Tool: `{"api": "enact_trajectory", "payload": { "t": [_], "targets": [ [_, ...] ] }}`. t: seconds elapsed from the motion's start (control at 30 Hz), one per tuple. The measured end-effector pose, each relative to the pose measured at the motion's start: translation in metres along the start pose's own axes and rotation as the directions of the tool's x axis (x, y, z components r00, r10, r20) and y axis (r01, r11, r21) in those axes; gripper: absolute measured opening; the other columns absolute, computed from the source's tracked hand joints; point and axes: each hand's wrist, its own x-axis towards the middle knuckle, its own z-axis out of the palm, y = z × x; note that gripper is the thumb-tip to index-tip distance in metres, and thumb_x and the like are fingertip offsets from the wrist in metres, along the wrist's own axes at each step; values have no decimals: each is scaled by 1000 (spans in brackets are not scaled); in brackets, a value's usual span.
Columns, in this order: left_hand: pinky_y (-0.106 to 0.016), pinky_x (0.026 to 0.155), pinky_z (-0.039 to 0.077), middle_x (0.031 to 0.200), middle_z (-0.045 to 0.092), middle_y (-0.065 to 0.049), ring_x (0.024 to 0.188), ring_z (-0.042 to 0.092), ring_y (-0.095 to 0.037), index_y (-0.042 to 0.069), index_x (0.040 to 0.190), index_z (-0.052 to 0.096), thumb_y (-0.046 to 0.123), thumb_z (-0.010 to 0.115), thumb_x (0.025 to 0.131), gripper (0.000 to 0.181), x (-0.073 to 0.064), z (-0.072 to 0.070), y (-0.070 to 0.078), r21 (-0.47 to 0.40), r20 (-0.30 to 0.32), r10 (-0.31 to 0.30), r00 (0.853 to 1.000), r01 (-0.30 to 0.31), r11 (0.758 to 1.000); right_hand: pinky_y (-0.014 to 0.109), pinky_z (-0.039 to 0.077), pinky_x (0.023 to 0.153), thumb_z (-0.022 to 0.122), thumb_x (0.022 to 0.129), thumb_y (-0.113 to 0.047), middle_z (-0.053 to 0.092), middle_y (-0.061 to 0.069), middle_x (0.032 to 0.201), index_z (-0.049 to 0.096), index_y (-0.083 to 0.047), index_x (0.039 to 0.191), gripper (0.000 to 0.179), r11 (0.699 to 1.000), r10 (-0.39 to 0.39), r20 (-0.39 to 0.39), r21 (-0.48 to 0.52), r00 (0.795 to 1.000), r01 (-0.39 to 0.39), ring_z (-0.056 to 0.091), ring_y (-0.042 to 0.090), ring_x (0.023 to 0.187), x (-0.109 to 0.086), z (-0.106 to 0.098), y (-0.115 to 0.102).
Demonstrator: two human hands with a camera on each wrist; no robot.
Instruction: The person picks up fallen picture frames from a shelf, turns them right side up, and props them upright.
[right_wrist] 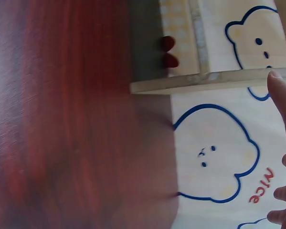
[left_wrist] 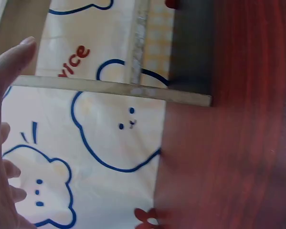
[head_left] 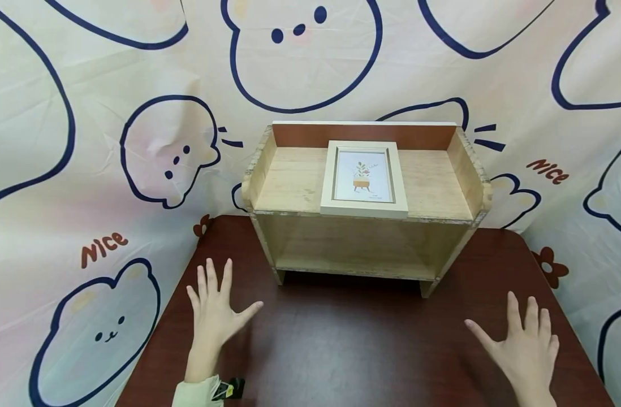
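Note:
My left hand (head_left: 214,314) is held over the left side of the table, fingers straight and spread, thumb toward the middle. On the right, my other hand (head_left: 526,350) is spread in the same way with nothing in it. Beyond both hands stands a small two-tier wooden shelf (head_left: 351,246). A cream picture frame (head_left: 363,208) with a potted-plant print lies face up on its upper tier, its near edge reaching the shelf's front edge. In the left wrist view the thumb (left_wrist: 18,59) overlaps the shelf; the right wrist view shows the other thumb (right_wrist: 281,90) overlapping its side panel.
A dark red-brown table (head_left: 341,345) carries the shelf near its back edge. Behind and beside it hangs a pale cloth (head_left: 198,62) printed with blue-outlined bears and red lettering. A light sleeve (head_left: 195,393) and a dark strap show at the left wrist.

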Motion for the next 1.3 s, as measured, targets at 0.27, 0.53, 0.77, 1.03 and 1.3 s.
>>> {"api": "enact_trajectory", "payload": {
  "t": [0.27, 0.53, 0.77, 1.03, 1.3],
  "targets": [
    [-65, 100, 1, 151, -2, -14, 136, -4, -34, 23, 147, 11, 65, 64, 66, 105, 9, -14, 12, -87, -109, 66, 992, -76, 993, 68, 18, 93, 68, 67, -58, 22, 30, 141, 27, -5, 142, 102, 996, -57, -127, 57, 990, 65, 14, 46, 130, 7, -18, -12],
    [-63, 101, 5, 150, 12, -16, 136, 8, -34, 18, 146, 21, 77, 39, 74, 94, 19, -24, 28, -118, -257, 153, 954, -188, 975, 60, 30, 91, 72, 60, -58, 44, 27, 129, 48, -1, 129, 92, 966, -165, -319, 140, 933, 219, 39, 47, 114, 18, -37, -33],
    [-63, 99, 18, 143, 32, -16, 131, 27, -34, 11, 139, 37, 64, 46, 81, 80, 34, -34, 45, -144, -422, 244, 873, -331, 933, 57, 35, 83, 76, 66, -39, 52, 25, 120, 52, -4, 127, 74, 943, -157, -273, 244, 949, 226, 46, 44, 106, 26, -55, -58],
    [-50, 93, 35, 123, 53, -18, 111, 49, -35, 0, 125, 53, 49, 56, 80, 66, 53, -43, 61, -126, -579, 322, 749, -472, 873, 42, 37, 70, 72, 73, -29, 62, 18, 95, 54, -4, 125, 60, 899, -202, -333, 310, 921, 310, 53, 33, 87, 39, -67, -79],
    [-46, 79, 43, 101, 62, -18, 90, 56, -33, -2, 115, 59, 48, 59, 80, 61, 72, -53, 77, -82, -611, 360, 704, -509, 857, 19, 34, 62, 72, 74, -17, 62, 12, 77, 61, -2, 116, 46, 811, -273, -465, 359, 842, 462, 42, -14, 71, 54, -76, -96]
  ]
}}
